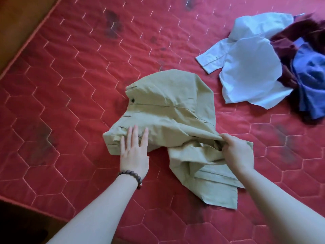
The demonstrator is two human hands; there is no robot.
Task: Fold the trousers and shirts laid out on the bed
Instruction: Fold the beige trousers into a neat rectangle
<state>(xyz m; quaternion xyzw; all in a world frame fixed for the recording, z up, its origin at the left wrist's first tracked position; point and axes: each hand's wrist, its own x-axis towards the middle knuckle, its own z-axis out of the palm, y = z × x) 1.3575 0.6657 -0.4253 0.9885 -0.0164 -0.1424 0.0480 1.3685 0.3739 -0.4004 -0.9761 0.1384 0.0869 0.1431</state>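
My left hand [134, 152] lies flat with straight fingers on the khaki trousers [168, 110], which are in the middle of the red bed [70, 85]. My right hand [237, 152] pinches a bunch of their cloth. A white shirt [246, 67] lies toward the right edge of the bed, touching a pile of dark red and blue clothes [307, 76].

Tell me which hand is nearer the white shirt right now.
Right. The right hand grips the khaki trousers below the white shirt; the left hand presses their far side, farther away.
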